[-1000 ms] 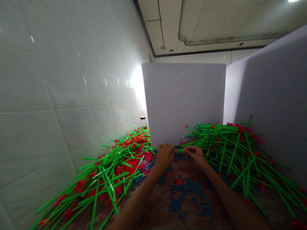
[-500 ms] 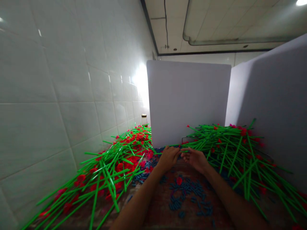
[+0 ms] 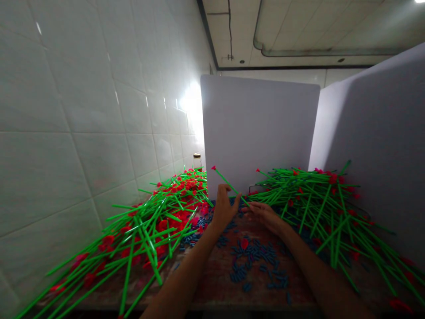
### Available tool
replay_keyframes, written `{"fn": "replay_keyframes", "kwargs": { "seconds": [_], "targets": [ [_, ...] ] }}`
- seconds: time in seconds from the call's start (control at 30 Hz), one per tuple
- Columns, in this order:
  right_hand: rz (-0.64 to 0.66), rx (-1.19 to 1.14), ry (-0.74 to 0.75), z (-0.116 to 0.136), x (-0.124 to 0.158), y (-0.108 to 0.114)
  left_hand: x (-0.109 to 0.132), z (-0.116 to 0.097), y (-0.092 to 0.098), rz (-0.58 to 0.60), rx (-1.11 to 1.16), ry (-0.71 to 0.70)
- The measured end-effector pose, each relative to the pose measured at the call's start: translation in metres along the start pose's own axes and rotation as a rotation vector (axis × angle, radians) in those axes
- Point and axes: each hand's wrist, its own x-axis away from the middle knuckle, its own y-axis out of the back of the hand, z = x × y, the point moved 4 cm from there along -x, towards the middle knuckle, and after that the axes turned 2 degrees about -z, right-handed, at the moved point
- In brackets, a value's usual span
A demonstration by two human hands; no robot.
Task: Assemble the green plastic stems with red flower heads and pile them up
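Note:
A thin green stick with a small pink-red flower-shaped cap (image 3: 213,168) at its far end slants down to the right, in front of the grey panel. My right hand (image 3: 262,215) pinches its lower end between thumb and fingers. Close by on the left, my left hand (image 3: 226,207) has its thumb and curled fingers apart, and the stick passes across that gap; I see no grip there. Small dark blue ribbed pieces (image 3: 260,252) lie scattered on the worn reddish table (image 3: 212,288) between my forearms, with one red cap (image 3: 244,243) among them.
On the left, a heap of green sticks and red caps (image 3: 156,230) leans towards the tiled wall (image 3: 99,168). Another heap of green sticks (image 3: 318,208) covers the right side. A grey panel (image 3: 259,133) stands ahead. A lidded jar (image 3: 197,162) is behind the left heap.
The capped stick now shows plainly between my hands, held by the right. My left hand has risen slightly and its fingers have spread from the right hand. The view has tilted slightly.

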Motion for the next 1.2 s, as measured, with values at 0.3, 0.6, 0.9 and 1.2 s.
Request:
{"fn": "replay_keyframes", "kwargs": {
  "seconds": [0.3,0.6,0.9,1.2],
  "targets": [
    [0.071,0.255,0.090,-0.013,-0.005,-0.010,0.019,0.014,-0.041,0.364,0.518,0.137],
    [-0.017,0.757,0.296,-0.011,-0.011,0.002,0.021,0.012,-0.044,0.519,0.317,0.032],
    [-0.029,1.072,0.374,-0.007,-0.006,-0.003,0.022,0.017,-0.043,0.567,0.332,0.021],
    [0.011,1.028,0.335,-0.012,-0.006,0.006,0.026,0.016,-0.054,0.577,0.325,-0.014]
  ]
}}
